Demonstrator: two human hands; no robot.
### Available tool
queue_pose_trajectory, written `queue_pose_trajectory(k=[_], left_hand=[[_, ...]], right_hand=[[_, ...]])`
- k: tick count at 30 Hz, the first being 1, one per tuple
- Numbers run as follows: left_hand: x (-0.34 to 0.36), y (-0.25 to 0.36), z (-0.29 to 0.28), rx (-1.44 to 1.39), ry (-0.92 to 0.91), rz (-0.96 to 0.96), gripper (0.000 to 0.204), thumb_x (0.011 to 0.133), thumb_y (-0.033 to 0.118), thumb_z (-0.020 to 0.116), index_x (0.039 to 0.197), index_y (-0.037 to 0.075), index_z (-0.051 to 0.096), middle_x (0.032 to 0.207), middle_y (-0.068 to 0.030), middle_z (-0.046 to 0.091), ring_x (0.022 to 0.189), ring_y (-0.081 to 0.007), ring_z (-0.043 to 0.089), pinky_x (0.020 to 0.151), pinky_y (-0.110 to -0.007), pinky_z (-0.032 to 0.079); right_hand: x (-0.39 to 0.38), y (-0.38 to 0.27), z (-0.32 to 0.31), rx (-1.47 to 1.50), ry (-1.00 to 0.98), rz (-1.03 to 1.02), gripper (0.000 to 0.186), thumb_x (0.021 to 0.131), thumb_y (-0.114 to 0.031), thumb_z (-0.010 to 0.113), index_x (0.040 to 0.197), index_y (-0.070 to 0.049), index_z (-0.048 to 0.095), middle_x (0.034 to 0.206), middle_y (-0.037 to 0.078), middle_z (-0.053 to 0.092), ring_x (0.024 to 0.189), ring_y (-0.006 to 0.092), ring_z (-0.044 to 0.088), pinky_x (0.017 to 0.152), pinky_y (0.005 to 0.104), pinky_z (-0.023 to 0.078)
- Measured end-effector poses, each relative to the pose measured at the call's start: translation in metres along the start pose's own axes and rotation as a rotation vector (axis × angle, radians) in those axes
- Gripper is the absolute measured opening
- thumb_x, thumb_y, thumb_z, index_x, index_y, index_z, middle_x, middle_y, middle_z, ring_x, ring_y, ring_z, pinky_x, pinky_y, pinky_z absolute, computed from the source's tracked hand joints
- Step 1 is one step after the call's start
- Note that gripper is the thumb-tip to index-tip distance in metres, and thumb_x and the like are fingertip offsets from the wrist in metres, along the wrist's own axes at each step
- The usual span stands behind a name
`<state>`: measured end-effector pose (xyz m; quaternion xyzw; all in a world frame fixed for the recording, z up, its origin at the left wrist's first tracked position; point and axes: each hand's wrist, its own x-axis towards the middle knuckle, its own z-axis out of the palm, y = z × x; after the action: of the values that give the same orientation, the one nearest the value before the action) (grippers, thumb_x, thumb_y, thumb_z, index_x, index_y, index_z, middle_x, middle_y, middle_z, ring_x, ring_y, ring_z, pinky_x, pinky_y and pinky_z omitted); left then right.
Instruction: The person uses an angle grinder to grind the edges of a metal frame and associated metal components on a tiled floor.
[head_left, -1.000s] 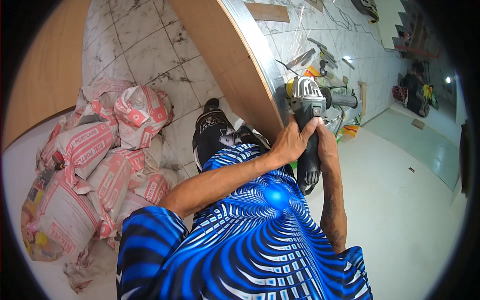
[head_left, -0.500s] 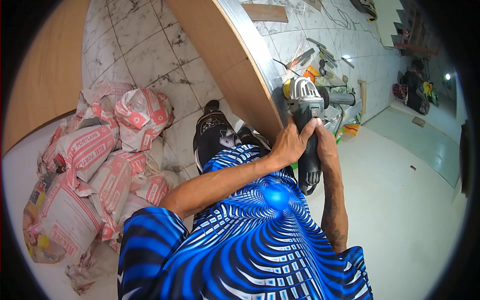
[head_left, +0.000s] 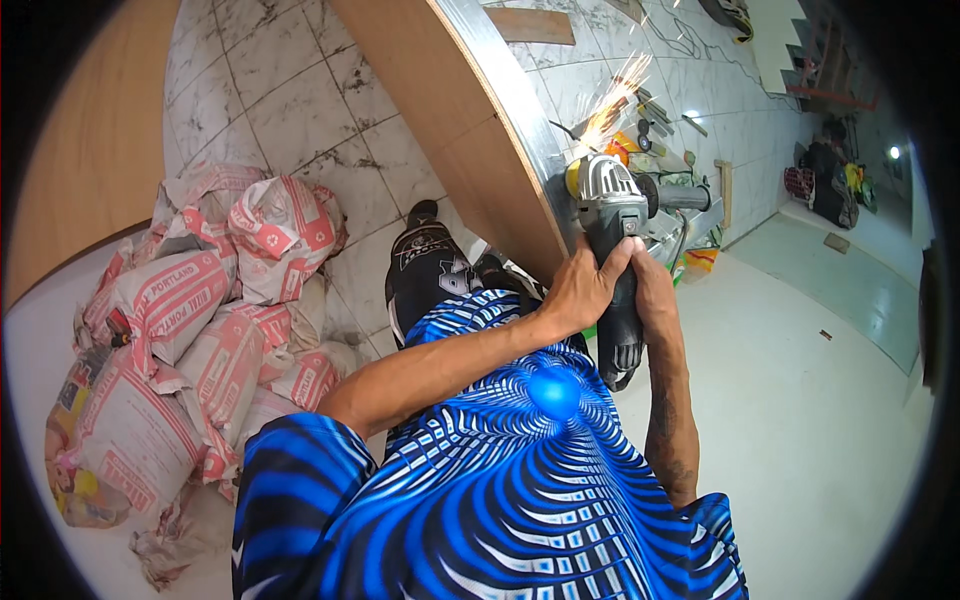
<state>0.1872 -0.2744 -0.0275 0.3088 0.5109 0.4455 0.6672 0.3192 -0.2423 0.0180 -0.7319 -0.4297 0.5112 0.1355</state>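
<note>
Both my hands are closed round the black body of an angle grinder (head_left: 612, 222). My left hand (head_left: 580, 288) grips it from the left, behind the metal head. On the right side my right hand (head_left: 654, 285) wraps the body, its thumb meeting the left thumb on top. The grinder's head rests against the metal-faced edge (head_left: 505, 85) of an upright wooden panel (head_left: 450, 130). Bright sparks (head_left: 618, 95) fly up and away from the contact. The disc itself is mostly hidden under the head. A side handle (head_left: 684, 197) sticks out to the right, with no hand on it.
Several red-and-white cement bags (head_left: 185, 300) are piled at the left. Beyond the grinder, tools and metal offcuts (head_left: 655, 115) lie on the tiled floor (head_left: 300, 80). A wooden board (head_left: 535, 26) lies farther off, near a cable (head_left: 685, 40). A backpack (head_left: 832, 180) sits at the far right.
Sparks now spray from the grinder's head, where none showed before. My hands and the grinder have hardly moved.
</note>
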Motion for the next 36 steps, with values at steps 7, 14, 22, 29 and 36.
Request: queue_pose_trajectory(k=[7,14,22,29,36], left_hand=[[0.001,-0.001,0.002,0.004,0.038,0.034,0.075,0.097,0.058,0.048,0.125,-0.012,0.044,0.102,-0.0376,0.061,0.102,-0.0494,0.061,0.088,-0.047,0.047],[0.000,-0.007,0.003,0.035,0.016,0.048,0.069,0.100,0.053,0.046,0.132,-0.008,0.042,0.115,-0.0335,0.060,0.112,-0.0455,0.059,0.096,-0.045,0.044],[0.002,-0.006,0.001,0.032,-0.020,-0.015,0.067,0.100,0.051,0.047,0.131,-0.008,0.044,0.112,-0.0328,0.062,0.110,-0.0444,0.061,0.094,-0.045,0.045],[0.002,-0.011,0.004,-0.047,0.023,0.123,0.066,0.100,0.052,0.047,0.130,-0.007,0.046,0.111,-0.0309,0.062,0.109,-0.0417,0.061,0.095,-0.043,0.045],[0.007,-0.019,0.006,0.041,0.030,0.066,0.075,0.098,0.058,0.046,0.124,-0.012,0.043,0.097,-0.0366,0.063,0.097,-0.0488,0.063,0.086,-0.048,0.048]], right_hand=[[0.000,0.002,0.000,0.056,-0.024,0.006,0.053,0.102,-0.045,0.048,0.107,0.005,0.066,0.094,0.006,0.067,0.083,0.0121,0.058,0.074,0.0284,0.048],[-0.004,-0.002,0.001,0.014,0.006,-0.038,0.053,0.102,-0.045,0.048,0.106,0.004,0.066,0.095,0.007,0.067,0.086,0.0131,0.058,0.078,0.0304,0.048],[0.000,0.004,-0.002,-0.009,-0.005,0.027,0.053,0.102,-0.046,0.048,0.107,0.005,0.066,0.094,0.008,0.067,0.085,0.0127,0.058,0.076,0.0289,0.047],[-0.007,-0.005,0.000,-0.049,-0.006,-0.053,0.052,0.102,-0.045,0.049,0.102,0.004,0.065,0.088,0.006,0.064,0.079,0.0116,0.055,0.071,0.0282,0.047],[-0.005,-0.004,0.002,0.001,0.008,-0.034,0.051,0.102,-0.046,0.050,0.101,0.003,0.066,0.088,0.004,0.064,0.078,0.0103,0.054,0.070,0.0273,0.046]])
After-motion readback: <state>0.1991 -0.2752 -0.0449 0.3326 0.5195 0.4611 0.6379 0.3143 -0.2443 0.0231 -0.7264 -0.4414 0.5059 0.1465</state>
